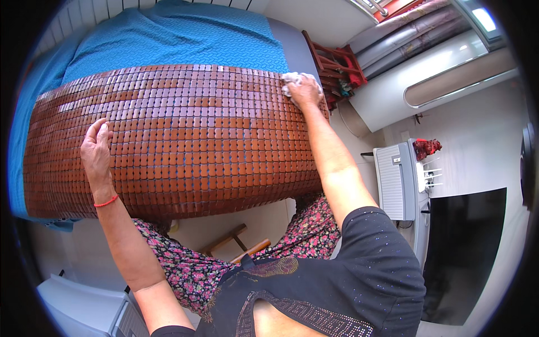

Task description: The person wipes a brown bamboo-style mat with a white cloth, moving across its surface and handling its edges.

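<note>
A reddish-brown mat of small wooden tiles (pixel 185 140) lies over the bed. At its far right corner my right hand (pixel 306 92) is closed over a crumpled whitish cloth (pixel 292 84), pressing it against the tiles. My left hand (pixel 96 147), with a red string bracelet (pixel 106 201) at the wrist, is over the left part of the mat. Its fingers are loosely bent and hold nothing. Whether this hand touches the tiles I cannot tell.
Beyond the mat, a blue textured sheet (pixel 174 33) lies bunched on the bed. A dark red wooden rack (pixel 337 64) stands past the right end. To the right are a grey-white cabinet (pixel 393 180) and a black screen (pixel 466 253). A wooden stool (pixel 230 238) is below me.
</note>
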Action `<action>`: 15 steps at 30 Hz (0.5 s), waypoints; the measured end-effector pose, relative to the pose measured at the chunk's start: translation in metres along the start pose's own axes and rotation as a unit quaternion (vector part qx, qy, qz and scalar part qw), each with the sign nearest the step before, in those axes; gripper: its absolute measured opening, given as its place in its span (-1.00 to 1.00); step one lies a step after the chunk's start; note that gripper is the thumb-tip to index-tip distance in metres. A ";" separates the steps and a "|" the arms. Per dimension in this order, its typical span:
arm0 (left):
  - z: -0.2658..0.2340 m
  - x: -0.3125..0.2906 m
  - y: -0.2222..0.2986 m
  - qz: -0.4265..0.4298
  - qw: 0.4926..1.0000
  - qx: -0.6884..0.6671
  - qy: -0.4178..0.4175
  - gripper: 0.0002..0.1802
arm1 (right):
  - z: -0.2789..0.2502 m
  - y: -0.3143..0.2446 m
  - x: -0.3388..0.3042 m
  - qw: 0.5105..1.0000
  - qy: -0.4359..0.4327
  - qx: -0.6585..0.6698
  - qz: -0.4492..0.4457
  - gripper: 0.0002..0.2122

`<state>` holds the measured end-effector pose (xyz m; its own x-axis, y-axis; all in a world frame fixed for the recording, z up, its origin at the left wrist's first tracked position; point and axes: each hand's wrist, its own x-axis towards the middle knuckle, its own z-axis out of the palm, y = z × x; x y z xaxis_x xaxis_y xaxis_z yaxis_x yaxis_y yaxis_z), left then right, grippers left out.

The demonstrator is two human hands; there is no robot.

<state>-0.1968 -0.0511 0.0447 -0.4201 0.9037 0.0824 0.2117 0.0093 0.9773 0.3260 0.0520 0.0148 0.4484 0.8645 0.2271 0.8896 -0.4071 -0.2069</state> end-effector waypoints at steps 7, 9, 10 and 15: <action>-0.005 0.001 -0.007 0.027 0.998 0.056 -0.026 -0.63 | -0.012 0.067 -0.027 0.999 -0.026 -0.020 0.016 -0.43; -0.005 0.000 -0.009 0.029 0.998 0.061 -0.019 -0.63 | -0.020 0.084 -0.048 0.999 -0.026 -0.010 -0.015 -0.43; -0.005 -0.001 -0.010 0.032 0.997 0.068 -0.012 -0.63 | -0.023 0.092 -0.061 0.999 -0.019 -0.004 -0.041 -0.43; -0.004 -0.009 -0.017 0.037 0.998 0.042 -0.028 -0.71 | -0.050 0.088 -0.135 0.990 0.024 -0.003 -0.136 -0.53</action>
<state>-0.2006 -0.0609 0.0280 -0.3516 0.9255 0.1409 0.3146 -0.0250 0.9489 0.3487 -0.1150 0.0133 0.1951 0.9275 0.3188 0.9787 -0.1628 -0.1251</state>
